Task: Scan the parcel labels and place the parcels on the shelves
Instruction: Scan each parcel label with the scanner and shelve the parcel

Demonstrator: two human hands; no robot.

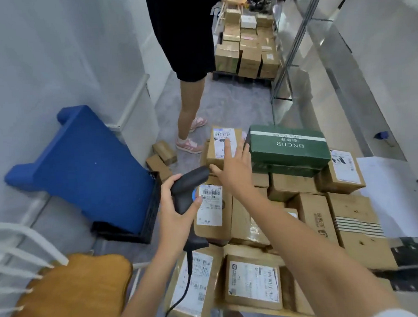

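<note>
Head view
Left hand: your left hand (175, 209) grips the black barcode scanner (189, 192) by its handle, fingers wrapped round it and thumb on its side; the scanner's head points up and away over the pile, and its black cable (186, 293) hangs down toward the lower edge.
Right hand: your right hand (235, 170) is stretched forward with the fingers spread and straight, holding nothing; the fingertips lie over the labelled brown parcel (224, 145) at the far side of the pile, but you cannot tell whether they touch it.
Parcel under the scanner: a brown box with a white barcode label (210, 205) sits just below the scanner's head.
Green box: a green carton (289, 148) printed ONCUR lies on top of the pile, just to the right of the parcel you reach for.
Pile: many brown cardboard parcels (303, 216) lie packed together in front of you, several with white labels facing up.
Shelves: a metal shelf frame (294, 44) stands along the right wall.
Surroundings: a blue plastic piece (87, 164) leans on a black crate (150, 210) at the left; another person's legs (188, 111) stand beyond the pile; more boxes (245, 47) are stacked farther back.
</note>
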